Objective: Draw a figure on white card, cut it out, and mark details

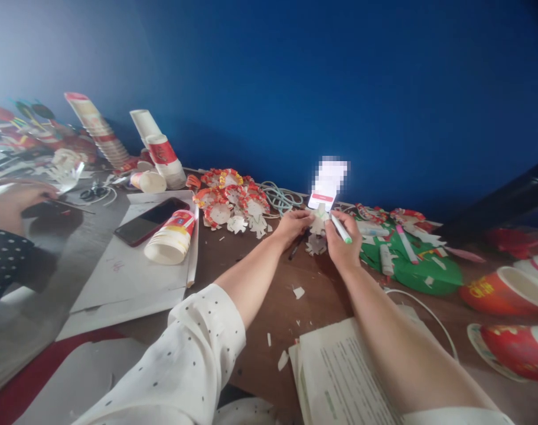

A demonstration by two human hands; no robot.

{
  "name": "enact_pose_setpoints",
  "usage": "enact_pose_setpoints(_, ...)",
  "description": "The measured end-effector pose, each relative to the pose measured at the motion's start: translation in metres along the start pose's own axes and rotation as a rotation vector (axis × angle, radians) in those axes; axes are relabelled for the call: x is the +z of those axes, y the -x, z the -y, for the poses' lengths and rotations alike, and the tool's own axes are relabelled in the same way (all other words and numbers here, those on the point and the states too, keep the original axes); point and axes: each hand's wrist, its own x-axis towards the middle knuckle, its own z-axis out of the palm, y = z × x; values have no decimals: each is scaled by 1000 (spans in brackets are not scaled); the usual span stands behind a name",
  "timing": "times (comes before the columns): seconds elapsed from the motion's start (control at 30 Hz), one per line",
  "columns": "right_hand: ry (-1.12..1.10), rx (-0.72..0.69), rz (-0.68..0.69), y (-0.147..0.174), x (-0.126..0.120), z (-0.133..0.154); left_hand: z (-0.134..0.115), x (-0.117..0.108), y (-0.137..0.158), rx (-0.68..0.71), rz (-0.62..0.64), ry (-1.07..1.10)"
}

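Observation:
My left hand [295,227] pinches the edge of a small pale paper cutout [320,217] with greenish marks. Between the fingers of my right hand [345,245] is a white marker pen [339,226] with a green end pointing down toward me. The marker's other end is at the cutout. Just below the cutout lies another jagged paper piece [316,244] on the brown table [260,277]. Directly behind my hands a phone [324,192] leans upright with its screen lit and partly blurred out.
Cut paper-cup flowers [233,198] are heaped left of my hands. Farther left are paper cups [171,236], a dark phone [151,221] and another person's hand [18,198]. Markers and scraps lie on a green disc [410,274]; printed sheets [344,372] lie nearer me.

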Motion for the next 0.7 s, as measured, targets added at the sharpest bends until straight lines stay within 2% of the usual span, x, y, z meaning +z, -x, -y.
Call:
enact_pose_setpoints(0.27,-15,51,3,0,0,2,0,-1,2,1,37,-39)
enact_pose_setpoints(0.7,24,-38,3,2,0,3,-1,0,1,4,1,-44)
